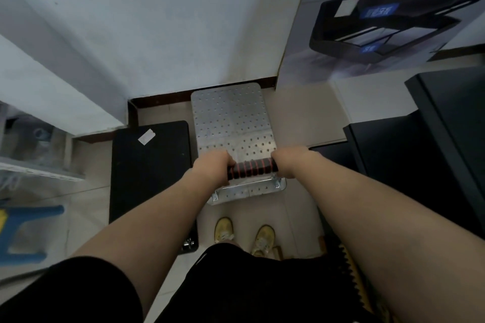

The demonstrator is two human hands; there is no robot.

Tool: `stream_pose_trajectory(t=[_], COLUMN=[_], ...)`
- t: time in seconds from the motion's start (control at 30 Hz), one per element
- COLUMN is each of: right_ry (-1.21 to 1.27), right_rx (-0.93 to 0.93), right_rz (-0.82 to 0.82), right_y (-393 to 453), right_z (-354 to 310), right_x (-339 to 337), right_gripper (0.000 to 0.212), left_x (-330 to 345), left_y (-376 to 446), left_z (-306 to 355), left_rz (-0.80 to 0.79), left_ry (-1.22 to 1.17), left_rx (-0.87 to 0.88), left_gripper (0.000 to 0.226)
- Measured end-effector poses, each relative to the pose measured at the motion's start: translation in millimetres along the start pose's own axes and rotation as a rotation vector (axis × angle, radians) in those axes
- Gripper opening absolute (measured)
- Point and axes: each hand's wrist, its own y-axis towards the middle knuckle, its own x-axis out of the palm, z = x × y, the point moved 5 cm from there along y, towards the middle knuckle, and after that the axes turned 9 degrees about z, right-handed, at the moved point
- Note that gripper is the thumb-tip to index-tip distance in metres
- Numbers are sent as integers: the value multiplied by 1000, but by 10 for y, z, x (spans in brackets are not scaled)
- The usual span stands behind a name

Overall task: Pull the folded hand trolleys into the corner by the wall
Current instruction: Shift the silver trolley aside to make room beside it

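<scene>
A silver perforated hand trolley point(231, 118) lies flat on the tiled floor, its far end touching the dark skirting of the white wall. Its handle point(252, 169), black with red rings, is gripped at both ends: my left hand point(214, 166) on the left end, my right hand point(291, 161) on the right end. A black trolley platform point(151, 170) with a white sticker lies flat just to the left, side by side with the silver one.
A white wall point(162, 21) and a wall step point(65, 81) close the corner ahead. Black cabinets point(420, 152) stand to the right, and a printed box point(380, 21) leans behind them. A blue stool point(29, 233) and a shelf point(34, 170) are at the left. My yellow shoes point(244, 236) are just behind the silver trolley.
</scene>
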Motion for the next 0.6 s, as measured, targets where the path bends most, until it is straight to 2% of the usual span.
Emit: stream_pose_trajectory(t=[0.37, 0.53, 0.6], right_ry=[-15, 12, 17], right_rx=[10, 48, 64], right_rz=[4, -12, -2], right_y=[-238, -280, -280], right_z=[371, 610, 702], right_x=[315, 400, 399], right_gripper=[31, 15, 18], left_x=[200, 250, 266], left_y=[-93, -36, 4], left_z=[450, 673, 757], left_rz=[37, 31, 23], left_ry=[33, 22, -1], left_rx=[37, 46, 46], left_gripper=[32, 33, 35])
